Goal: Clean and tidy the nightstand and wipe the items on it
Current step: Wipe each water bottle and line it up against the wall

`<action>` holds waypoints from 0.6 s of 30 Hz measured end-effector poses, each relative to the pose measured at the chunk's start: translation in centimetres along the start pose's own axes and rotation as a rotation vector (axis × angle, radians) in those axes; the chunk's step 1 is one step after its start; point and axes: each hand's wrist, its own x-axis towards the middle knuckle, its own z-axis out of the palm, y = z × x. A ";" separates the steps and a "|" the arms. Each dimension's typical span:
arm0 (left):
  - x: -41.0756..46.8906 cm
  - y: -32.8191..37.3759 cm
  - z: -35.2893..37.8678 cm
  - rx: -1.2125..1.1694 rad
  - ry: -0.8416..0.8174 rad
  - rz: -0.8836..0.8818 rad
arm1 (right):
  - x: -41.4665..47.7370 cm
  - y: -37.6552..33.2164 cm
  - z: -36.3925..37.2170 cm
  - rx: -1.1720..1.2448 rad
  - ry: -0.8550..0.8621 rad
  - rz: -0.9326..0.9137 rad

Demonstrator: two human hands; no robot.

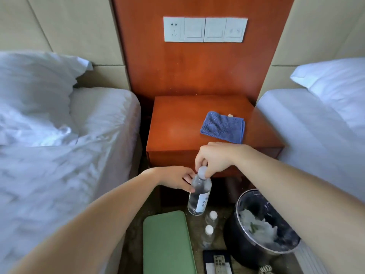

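"Well, mind what's by the feet: a remote [218, 263], a green pad [166, 242], two small bottles [211, 217] standing on the floor, and the bin [233, 234] just to the right."

"And the water bottle [198, 196] hangs in the air above that lot, in front of the nightstand counter [177, 123], not on it."

"Held how?"

"The right hand [215, 157] comes from above, fingers [198, 161] pinched on the cap [202, 172]. The left hand [173, 179] has its fingers [187, 177] closed on the shoulder just under it. If that cap twists loose, I'd expect water over the small bottles, maybe the remote. And gripped only at the top, the bottle could swing or slip and knock them over."

"What does it look like?"

"Clear plastic, white cap, a pale label low on the side, tilted slightly. It looks mostly full, though it's blurred. Smooth, so likely slippery once damp."

"And beyond?"

"A folded blue cloth [223, 126] lies on the counter's right half, well apart from the bottle. I'd say the bottle isn't wiped yet."
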 end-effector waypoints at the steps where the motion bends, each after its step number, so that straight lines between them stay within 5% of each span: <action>1: -0.5 0.7 -0.8 -0.010 0.019 0.024 | -0.8 -0.1 -1.5 -0.001 0.004 0.004; 8: -4.1 5.6 -7.8 0.018 0.077 0.141 | -5.0 -1.0 -9.9 -0.001 0.108 0.043; 18: -7.6 5.2 -12.9 -0.154 0.228 0.241 | -4.6 -2.8 -12.9 0.309 0.549 0.080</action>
